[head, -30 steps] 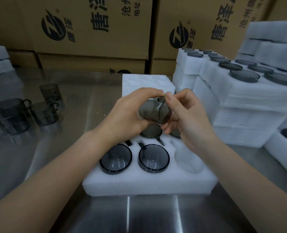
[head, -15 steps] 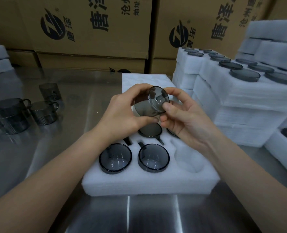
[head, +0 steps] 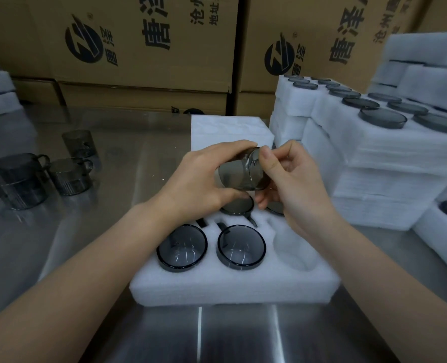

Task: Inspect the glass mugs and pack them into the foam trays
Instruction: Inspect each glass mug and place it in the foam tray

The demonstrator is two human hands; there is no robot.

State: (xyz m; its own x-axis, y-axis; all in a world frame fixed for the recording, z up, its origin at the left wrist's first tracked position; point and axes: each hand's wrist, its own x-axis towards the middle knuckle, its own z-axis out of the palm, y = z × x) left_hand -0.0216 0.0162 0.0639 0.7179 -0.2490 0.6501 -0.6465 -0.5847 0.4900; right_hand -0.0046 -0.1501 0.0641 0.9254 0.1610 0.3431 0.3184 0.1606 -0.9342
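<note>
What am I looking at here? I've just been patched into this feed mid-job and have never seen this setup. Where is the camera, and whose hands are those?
There is no machine here. A person works with bare hands, and the single picture comes from a wide-angle camera worn on their head, looking forward and down.

The left hand and right hand together hold one smoky glass mug, tipped on its side above the foam tray.

In the tray's near row, two mugs sit in pockets. The pocket at the right is empty. The mugs in the row behind are partly hidden by the hands.

The tray lies on a steel table. Loose mugs stand on it at the left. Filled foam trays are stacked at the right, and cardboard boxes stand behind.
</note>
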